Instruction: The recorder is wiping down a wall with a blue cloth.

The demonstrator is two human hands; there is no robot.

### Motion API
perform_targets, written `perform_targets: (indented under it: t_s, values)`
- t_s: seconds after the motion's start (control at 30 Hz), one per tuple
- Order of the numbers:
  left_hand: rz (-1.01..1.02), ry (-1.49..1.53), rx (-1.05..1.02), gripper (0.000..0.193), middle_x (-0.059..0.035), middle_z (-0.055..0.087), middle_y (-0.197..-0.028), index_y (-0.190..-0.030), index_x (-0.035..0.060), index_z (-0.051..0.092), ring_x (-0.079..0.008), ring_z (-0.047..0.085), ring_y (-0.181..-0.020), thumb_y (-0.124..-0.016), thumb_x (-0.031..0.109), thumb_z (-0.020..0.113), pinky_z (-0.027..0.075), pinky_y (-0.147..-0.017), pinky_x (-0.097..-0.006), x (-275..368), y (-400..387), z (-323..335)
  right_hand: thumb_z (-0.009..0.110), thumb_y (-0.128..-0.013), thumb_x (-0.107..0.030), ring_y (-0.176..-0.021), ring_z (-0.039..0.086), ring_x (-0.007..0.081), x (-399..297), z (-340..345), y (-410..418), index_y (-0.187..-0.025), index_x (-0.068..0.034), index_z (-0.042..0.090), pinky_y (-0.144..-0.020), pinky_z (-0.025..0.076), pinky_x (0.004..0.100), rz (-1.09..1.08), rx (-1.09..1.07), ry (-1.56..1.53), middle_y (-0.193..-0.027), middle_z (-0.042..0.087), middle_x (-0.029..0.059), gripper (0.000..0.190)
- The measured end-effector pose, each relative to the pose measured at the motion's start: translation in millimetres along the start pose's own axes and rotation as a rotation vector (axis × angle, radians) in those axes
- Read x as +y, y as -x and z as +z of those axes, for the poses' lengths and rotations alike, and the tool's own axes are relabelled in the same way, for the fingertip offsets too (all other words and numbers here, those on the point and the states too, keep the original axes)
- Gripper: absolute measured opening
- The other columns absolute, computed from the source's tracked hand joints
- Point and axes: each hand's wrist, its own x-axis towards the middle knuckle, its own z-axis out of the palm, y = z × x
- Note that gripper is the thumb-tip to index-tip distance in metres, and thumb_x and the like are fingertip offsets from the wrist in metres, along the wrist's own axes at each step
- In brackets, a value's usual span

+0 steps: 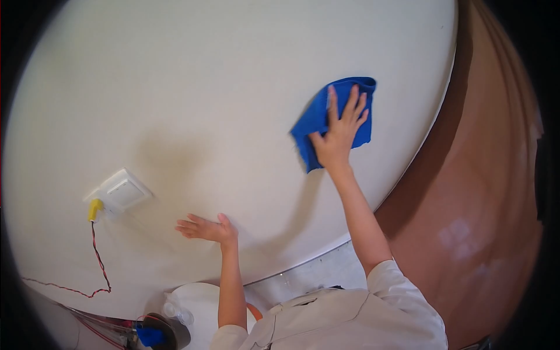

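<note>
My right hand point(337, 135) lies with fingers spread over a blue cloth point(313, 118), pressing it flat against a pale wall point(245, 87). One upper corner of the cloth is folded over, and its lower edges look frayed. Lower and to the left, my left hand point(205, 228) is held out with its fingers apart and nothing in it. Whether it touches the wall cannot be told. Left of that hand is a white wall switch plate point(127, 190) beside a socket, into which a yellow plug point(94, 210) is fitted.
A twisted red and black wire point(100, 262) hangs from the plug. Below stands a white round-topped surface point(199, 302) with a clear plastic bottle point(177, 310). Nearby are a dark round container point(179, 334), another blue cloth point(150, 336) and cables point(98, 330). A glossy brown panel point(481, 197) borders the wall's right edge.
</note>
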Motion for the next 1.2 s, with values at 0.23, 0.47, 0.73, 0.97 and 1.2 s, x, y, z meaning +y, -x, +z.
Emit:
perform_targets:
  t_s: [0.23, 0.47, 0.73, 0.97, 1.2]
  values:
    - [-0.001, -0.019, -0.012, 0.081, -0.0244, -0.004, -0.15, -0.147, 0.0075, 0.006, -0.0486, -0.004, -0.136, -0.089, 0.06, 0.028, -0.001, -0.102, -0.0647, -1, -1, 6, 0.061, -0.074, -0.026, -0.136, 0.006, 0.0459, 87, 9, 34, -0.145, -0.011, 0.021, -0.105, 0.009, 0.0619, 0.198, 0.101, 0.019, -0.151, 0.003, 0.0201, 0.083]
    - [0.004, -0.031, -0.007, 0.081, -0.0251, -0.004, -0.15, -0.146, 0.0056, 0.007, -0.0503, -0.004, -0.135, -0.09, 0.06, 0.027, 0.001, -0.102, -0.0655, -3, 0, 5, 0.053, -0.082, -0.023, -0.136, 0.001, 0.0472, 109, 19, 130, -0.144, 0.001, 0.006, -0.107, 0.007, 0.0587, 0.422, -0.044, -0.029, -0.149, -0.003, 0.0261, 0.082]
    - [0.012, -0.032, -0.003, 0.081, -0.0262, -0.003, -0.15, -0.146, 0.0047, 0.008, -0.0506, -0.004, -0.135, -0.09, 0.06, 0.025, 0.002, -0.101, -0.0661, 1, 0, 5, 0.054, -0.085, -0.024, -0.135, -0.01, 0.0492, 2, 46, 230, -0.139, 0.009, -0.008, -0.108, 0.001, 0.0569, 0.703, -0.293, -0.207, -0.145, -0.015, 0.0323, 0.089]
    - [0.023, -0.022, -0.026, 0.082, -0.026, -0.004, -0.15, -0.146, 0.0044, 0.007, -0.0515, -0.005, -0.135, -0.089, 0.06, 0.026, 0.0, -0.102, -0.0653, -5, 2, 3, 0.06, -0.083, -0.031, -0.13, -0.01, 0.0576, -50, 47, 207, -0.143, 0.004, 0.004, -0.101, 0.002, 0.0671, 0.372, -0.358, -0.083, -0.142, -0.014, 0.0371, 0.089]
    - [0.048, -0.022, 0.009, 0.081, -0.0249, -0.004, -0.15, -0.146, 0.005, 0.008, -0.0501, -0.004, -0.135, -0.09, 0.059, 0.027, 0.0, -0.103, -0.0638, -8, 3, 6, 0.075, -0.057, -0.044, -0.132, 0.003, 0.0542, -32, 35, 86, -0.132, -0.023, 0.049, -0.099, 0.001, 0.071, 0.008, -0.075, -0.046, -0.147, 0.011, 0.0281, 0.083]
